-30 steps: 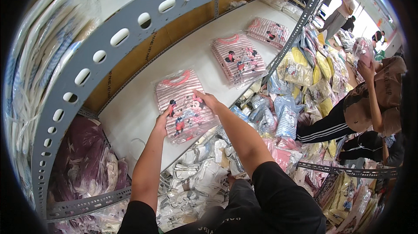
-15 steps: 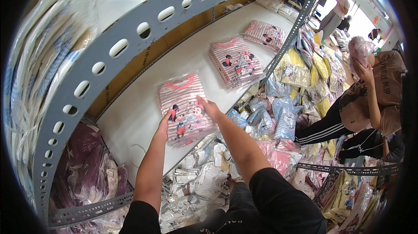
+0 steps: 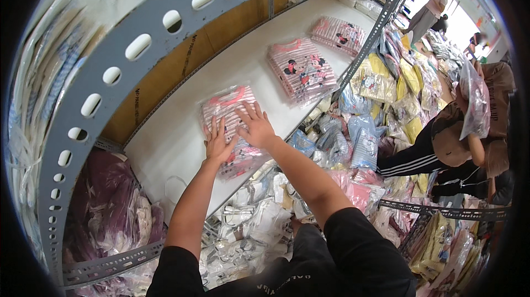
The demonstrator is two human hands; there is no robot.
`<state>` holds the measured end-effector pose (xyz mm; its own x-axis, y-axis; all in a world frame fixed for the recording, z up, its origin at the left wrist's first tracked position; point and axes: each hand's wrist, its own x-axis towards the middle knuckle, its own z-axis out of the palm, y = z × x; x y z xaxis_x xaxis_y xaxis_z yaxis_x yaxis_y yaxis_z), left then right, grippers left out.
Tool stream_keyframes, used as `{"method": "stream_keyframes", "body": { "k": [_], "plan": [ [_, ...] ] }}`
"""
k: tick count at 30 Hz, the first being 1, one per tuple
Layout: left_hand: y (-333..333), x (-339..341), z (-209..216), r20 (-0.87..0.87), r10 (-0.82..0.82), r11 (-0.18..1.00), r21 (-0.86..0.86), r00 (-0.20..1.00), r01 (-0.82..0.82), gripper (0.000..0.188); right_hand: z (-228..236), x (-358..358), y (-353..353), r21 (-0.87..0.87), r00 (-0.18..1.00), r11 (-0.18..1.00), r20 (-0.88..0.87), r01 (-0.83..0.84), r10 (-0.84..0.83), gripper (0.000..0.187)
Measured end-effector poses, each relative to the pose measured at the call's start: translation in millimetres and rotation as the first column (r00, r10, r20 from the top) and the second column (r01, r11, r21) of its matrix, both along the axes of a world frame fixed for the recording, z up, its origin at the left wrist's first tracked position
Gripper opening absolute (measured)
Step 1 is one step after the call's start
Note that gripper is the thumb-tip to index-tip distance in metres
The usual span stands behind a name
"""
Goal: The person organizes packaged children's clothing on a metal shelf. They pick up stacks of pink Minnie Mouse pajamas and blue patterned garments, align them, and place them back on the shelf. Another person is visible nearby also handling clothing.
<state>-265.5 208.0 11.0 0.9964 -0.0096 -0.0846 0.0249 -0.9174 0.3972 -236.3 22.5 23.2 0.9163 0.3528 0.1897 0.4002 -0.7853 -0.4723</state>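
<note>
A pile of pink-striped shirts in clear plastic bags (image 3: pixel 223 102) lies on the white shelf (image 3: pixel 165 148). Both palms rest flat on its top. My left hand (image 3: pixel 220 143) has its fingers stretched over the lower left part of the print. Beside it, my right hand (image 3: pixel 256 127) spreads its fingers across the middle and right. Together they hide much of the cartoon print. Farther along the shelf sit a second striped shirt pile (image 3: pixel 302 70) and a third striped shirt pile (image 3: pixel 338 35), both bagged alike and touched by neither hand.
A grey slotted metal beam (image 3: pixel 182 7) curves above the shelf, and a slotted post (image 3: pixel 381 26) stands at right. Bagged white garments (image 3: pixel 254 214) and yellow garments (image 3: pixel 381 84) heap below. At right a person (image 3: pixel 469 115) holds a plastic-bagged item. Purple bagged clothes (image 3: pixel 105 203) lie lower left.
My hands have gone from gripping the pile's sides to lying flat on top, fingers spread. The pile stays in about the same place. The person at right has lowered the bagged item.
</note>
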Motion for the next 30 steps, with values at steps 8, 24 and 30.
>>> {"method": "stream_keyframes", "body": {
  "k": [8, 24, 30],
  "plan": [
    [-11, -14, 3, 0.037, -0.016, 0.994, 0.108, 0.999, 0.012, 0.109, -20, 3, -3, 0.140, 0.999, 0.990, -0.019, -0.026, 0.029, 0.054],
    [30, -84, -1, 0.068, -0.061, 0.918, -0.389, 0.996, 0.082, 0.064, 21, -136, -13, 0.077, 0.983, 0.992, 0.144, 0.101, -0.111, 0.059],
    [88, -341, -69, -0.245, 0.211, 0.769, -0.557, 0.946, -0.315, 0.040, -128, -396, -189, -0.253, 0.558, 0.815, -0.622, 0.522, -0.550, 0.052]
  ]
}}
